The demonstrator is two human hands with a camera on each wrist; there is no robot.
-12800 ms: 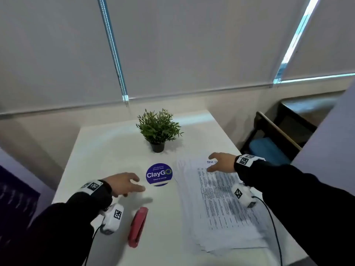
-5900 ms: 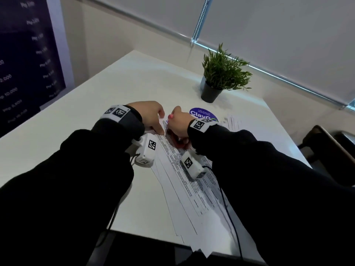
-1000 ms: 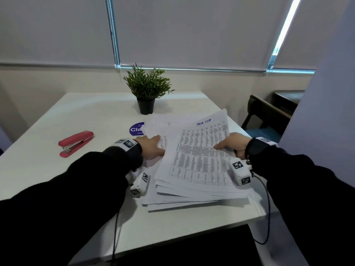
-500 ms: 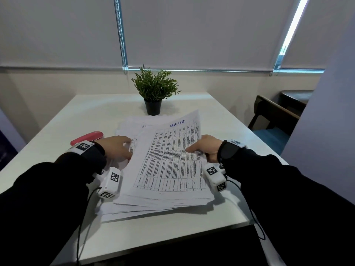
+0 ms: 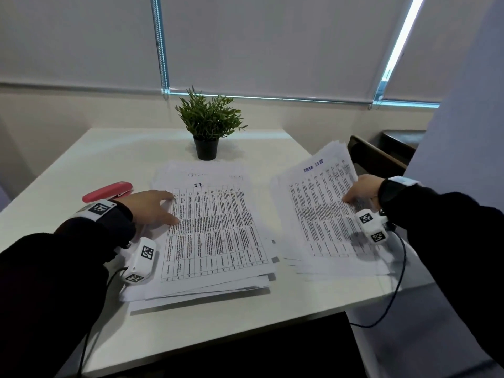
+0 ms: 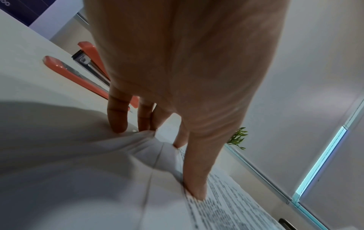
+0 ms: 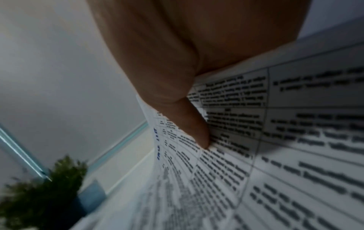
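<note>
Looks like splitting 1 pile of printed sheets into 2. Pressing on the left edge of the main stack with the left hand: fingers nearly straight, thumb laid on the top printed page, paper puckered in between. Gripping the split-off bundle at its right edge with the right hand, thumb clamped on top. Far edge of the bundle raised; near edge low at the right front of the tabletop, touching it or just above, cannot tell which. Just beside the main stack, not overlapping it.

To do it well:
- Press firmly with the left hand to stop the lower sheets skidding toward the stapler lying just behind that hand.
- Lower the bundle flat rather than dropping it.
- Set it well inside the right edge to avoid spilling sheets toward the chair.
- Ease off the pucker by the left thumb to avoid a crease.
- Square both piles afterwards, both being fanned unevenly at the near edges.

Hard to make out:
- Right fingers hidden beneath the bundle, so depth of grip unknown.
- No counting the sheets in either pile.
- Print too small or blurred to read anywhere, including a blue handwritten heading on the bundle.
- Right wrist view smeared, with the potted plant a dark blur there.
</note>
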